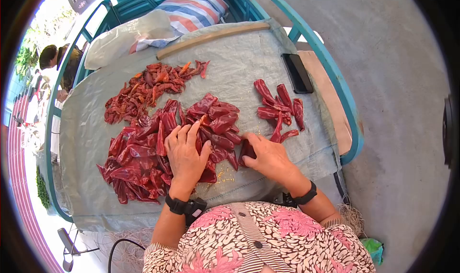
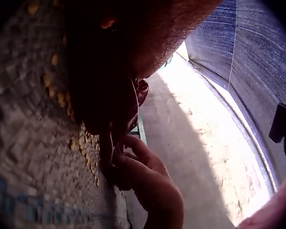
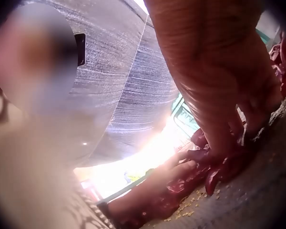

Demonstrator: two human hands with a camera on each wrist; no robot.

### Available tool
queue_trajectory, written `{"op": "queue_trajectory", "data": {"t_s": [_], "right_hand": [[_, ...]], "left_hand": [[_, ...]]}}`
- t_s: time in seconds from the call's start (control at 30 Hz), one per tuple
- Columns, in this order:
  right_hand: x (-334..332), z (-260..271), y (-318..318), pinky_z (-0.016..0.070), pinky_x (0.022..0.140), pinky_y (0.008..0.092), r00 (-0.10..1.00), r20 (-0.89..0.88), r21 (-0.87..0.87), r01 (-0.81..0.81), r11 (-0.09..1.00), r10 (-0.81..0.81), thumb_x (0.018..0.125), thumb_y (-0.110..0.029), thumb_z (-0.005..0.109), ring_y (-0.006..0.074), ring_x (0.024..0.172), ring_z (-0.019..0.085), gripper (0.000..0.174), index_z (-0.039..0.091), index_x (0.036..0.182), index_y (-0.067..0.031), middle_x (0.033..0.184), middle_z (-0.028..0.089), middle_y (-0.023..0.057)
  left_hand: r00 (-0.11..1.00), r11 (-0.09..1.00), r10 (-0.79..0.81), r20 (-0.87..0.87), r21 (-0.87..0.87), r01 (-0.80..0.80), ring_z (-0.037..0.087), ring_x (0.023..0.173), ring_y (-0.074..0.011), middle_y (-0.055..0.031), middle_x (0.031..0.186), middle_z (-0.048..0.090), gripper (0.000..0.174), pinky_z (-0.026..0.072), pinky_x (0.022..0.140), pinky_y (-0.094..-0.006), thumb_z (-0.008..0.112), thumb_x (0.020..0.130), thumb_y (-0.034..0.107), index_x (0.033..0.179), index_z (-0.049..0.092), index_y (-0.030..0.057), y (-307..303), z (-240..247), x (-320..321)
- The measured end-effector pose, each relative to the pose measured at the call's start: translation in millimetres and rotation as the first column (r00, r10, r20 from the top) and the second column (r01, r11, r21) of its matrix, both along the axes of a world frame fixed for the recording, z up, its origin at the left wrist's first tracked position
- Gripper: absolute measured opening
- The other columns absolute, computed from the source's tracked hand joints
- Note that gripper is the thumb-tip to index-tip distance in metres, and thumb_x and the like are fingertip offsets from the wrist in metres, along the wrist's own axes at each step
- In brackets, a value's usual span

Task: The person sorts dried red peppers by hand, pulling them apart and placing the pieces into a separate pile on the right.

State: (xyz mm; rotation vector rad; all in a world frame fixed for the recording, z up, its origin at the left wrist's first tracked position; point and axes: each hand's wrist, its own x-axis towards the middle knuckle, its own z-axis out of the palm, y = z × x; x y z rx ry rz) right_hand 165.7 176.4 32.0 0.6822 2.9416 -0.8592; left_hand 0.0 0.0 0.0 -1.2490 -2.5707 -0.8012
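A large heap of dark red dried chili peppers point(image 1: 136, 163) lies in the middle of a grey-green woven sheet point(image 1: 86, 196). My left hand point(image 1: 184, 153) rests on the heap's right part, its fingers spread over the peppers. At the heap's right edge, my right hand point(image 1: 272, 159) pinches a dark red chili pepper point(image 1: 246, 151) between thumb and fingers. The left wrist view also shows the right hand point(image 2: 155, 183) gripping it low over the sheet. Pale yellow seeds point(image 1: 224, 176) are scattered between the hands.
Smaller, shrivelled orange-red peppers point(image 1: 143, 93) form a pile behind the heap. Several peppers point(image 1: 282, 108) lie apart at right, near a black phone point(image 1: 297, 73). A wooden stick point(image 1: 213, 39) and striped sack point(image 1: 196, 9) are at the back. Teal cart rails point(image 1: 335, 76) border the sheet.
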Motion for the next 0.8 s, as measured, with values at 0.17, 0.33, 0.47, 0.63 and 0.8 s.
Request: {"op": "queue_trajectory", "data": {"t_s": [0.17,0.33,0.47,0.63,0.8], "right_hand": [[1.1,5.3,5.5,0.0522,0.074,0.0439,0.995,-0.060,-0.196,0.065,0.978,-0.079,0.084,-0.018,0.068,0.0326,0.082,0.068,0.051,0.057,0.133,-0.0107,0.083,0.066,0.0134],[-1.1,10.3,5.3,0.0542,0.080,0.0465,0.993,0.007,-0.141,0.121,0.983,-0.121,0.084,-0.015,0.065,0.0371,0.095,0.069,0.047,0.058,0.130,-0.0105,0.104,0.072,0.0166],[-6.4,32.5,22.1,0.0540,0.077,0.0446,0.953,-0.103,-0.137,0.271,0.953,-0.286,0.085,-0.014,0.067,0.0348,0.085,0.070,0.047,0.059,0.131,-0.0119,0.092,0.071,0.0140],[-17.9,35.9,35.7,0.0535,0.073,0.0439,0.888,-0.244,0.041,0.411,0.911,-0.390,0.090,-0.018,0.070,0.0297,0.084,0.070,0.048,0.058,0.136,-0.0141,0.095,0.069,0.0081],[-34.8,8.1,15.9,0.0561,0.071,0.0436,0.922,-0.388,0.138,0.066,0.988,-0.007,0.089,-0.010,0.069,0.0302,0.088,0.070,0.049,0.058,0.136,-0.0145,0.117,0.067,0.0080]], "left_hand": [[1.000,1.000,0.004,-0.016,0.008,-0.004,0.049,0.129,-0.0330,-0.0094,0.132,0.061,0.060,0.0340,0.112,-0.0486,0.077,0.085,0.024,0.141,0.058,0.0129,-0.4,1.4,-0.6],[1.000,1.000,-0.006,-0.010,0.017,0.006,0.049,0.129,-0.0338,-0.0103,0.132,0.061,0.060,0.0349,0.111,-0.0488,0.077,0.085,0.025,0.140,0.058,0.0128,-0.5,0.9,0.0],[1.000,1.000,-0.003,-0.018,0.016,0.003,0.049,0.129,-0.0344,-0.0105,0.132,0.061,0.061,0.0351,0.111,-0.0488,0.078,0.085,0.026,0.141,0.058,0.0126,-0.5,-0.7,-0.7],[1.000,1.000,-0.002,-0.012,0.020,0.002,0.049,0.129,-0.0347,-0.0106,0.133,0.061,0.060,0.0350,0.111,-0.0491,0.077,0.085,0.027,0.140,0.058,0.0125,0.6,1.0,-0.2],[1.000,1.000,0.002,-0.014,0.015,-0.002,0.049,0.129,-0.0351,-0.0108,0.132,0.061,0.060,0.0348,0.111,-0.0497,0.077,0.085,0.026,0.141,0.057,0.0124,0.4,1.0,0.3]]}}
